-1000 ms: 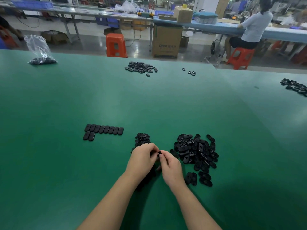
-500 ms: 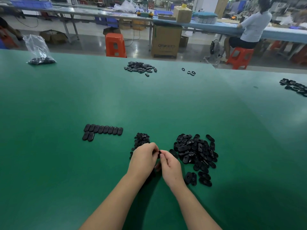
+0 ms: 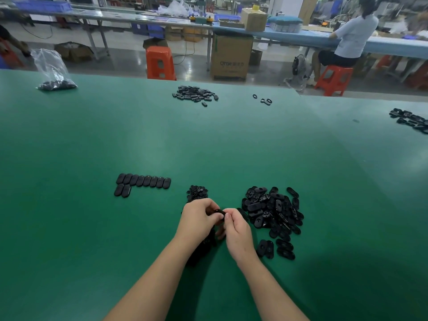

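1. The left hand (image 3: 198,220) and the right hand (image 3: 239,234) meet low over the green table (image 3: 69,239), knuckles nearly touching. The fingers of both are curled and together pinch one small black plastic part (image 3: 219,212), held between the fingertips just above the tabletop.
2. Far off to the left and well beyond the hands, a clear plastic bag (image 3: 53,72) with black parts in its bottom sits near the far edge.
3. To the left of the left hand and a little farther out, finished-looking black oval pieces (image 3: 143,181) lie side by side in a neat row, with two more tucked under the row's left end.
4. Just beyond the left hand's knuckles sits a small heap of black parts (image 3: 197,193), partly hidden by the fingers.
5. Well beyond both hands, near the far edge, lies a loose scatter of black pieces (image 3: 194,95), with a few black rings (image 3: 264,100) to its right.
6. Just beside the right hand, on its right, is the large pile of black oval shells (image 3: 273,210); four loose shells (image 3: 276,249) lie at its near end, close to the right wrist.
7. Far to the right, at the frame's edge, is another cluster of black parts (image 3: 412,120).
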Demonstrator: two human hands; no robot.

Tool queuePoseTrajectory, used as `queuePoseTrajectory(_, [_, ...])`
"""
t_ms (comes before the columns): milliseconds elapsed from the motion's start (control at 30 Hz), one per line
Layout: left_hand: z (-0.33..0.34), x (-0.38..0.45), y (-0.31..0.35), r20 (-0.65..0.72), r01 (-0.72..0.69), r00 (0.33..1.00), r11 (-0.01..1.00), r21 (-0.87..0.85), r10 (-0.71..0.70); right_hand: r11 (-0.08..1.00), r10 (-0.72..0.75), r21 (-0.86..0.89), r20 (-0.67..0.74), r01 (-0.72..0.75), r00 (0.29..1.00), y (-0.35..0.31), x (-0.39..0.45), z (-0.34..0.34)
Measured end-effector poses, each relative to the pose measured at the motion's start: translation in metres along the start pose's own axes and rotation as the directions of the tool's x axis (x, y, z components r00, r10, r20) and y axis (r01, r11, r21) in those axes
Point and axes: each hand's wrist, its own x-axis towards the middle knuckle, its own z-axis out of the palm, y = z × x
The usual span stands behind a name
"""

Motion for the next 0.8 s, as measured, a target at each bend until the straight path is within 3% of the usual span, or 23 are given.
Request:
queuePoseTrajectory(133, [0.0033,-0.0027,-0.0027,-0.017,0.066,0.998,0.995,-0.074,-0.068,1.000,-0.005,-0.014,-0.012,0.004,1.000,0.0032,0.0018,0.0013])
queuePoseTrajectory(800, [0.0016,-0.0032,0.0039,0.000,0.018,1.000,0.999,-0.038,-0.019,0.999,0.004,-0.041,-0.044,-0.005,0.999,0.0061,0.0051,0.0012])
